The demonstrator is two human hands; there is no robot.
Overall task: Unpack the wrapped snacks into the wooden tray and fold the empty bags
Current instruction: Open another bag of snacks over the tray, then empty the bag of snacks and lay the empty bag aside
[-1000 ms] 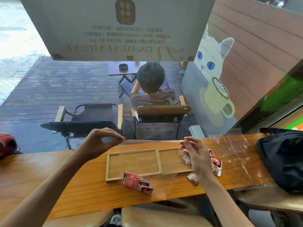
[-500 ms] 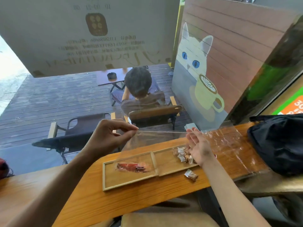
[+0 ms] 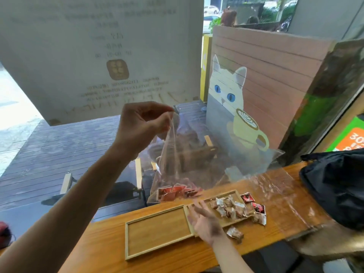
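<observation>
My left hand [image 3: 140, 125] pinches the top corner of a clear plastic bag [image 3: 173, 166] and holds it high above the counter. Several red-wrapped snacks [image 3: 175, 192] hang in the bag's bottom, just above the far edge of the two-compartment wooden tray [image 3: 157, 251]. The tray's left compartment holds nothing; its right compartment holds several brown and silver wrapped snacks [image 3: 228, 207]. My right hand [image 3: 205, 221] hovers palm-up with relaxed fingers over the tray's middle divider, under the bag, holding nothing. One snack [image 3: 235, 233] lies on the counter in front of the tray.
Red-wrapped snacks [image 3: 256, 206] lie beside the tray's right end. A flat empty clear bag [image 3: 279, 196] lies on the wooden counter [image 3: 102, 251] to the right. A black bag [image 3: 338, 186] sits at the far right. Beyond the window, chairs stand on a deck.
My left hand has lifted the bag from low over the tray to high above it, and the red snacks now hang in its bottom. My right hand let go of the bag and dropped beneath it.
</observation>
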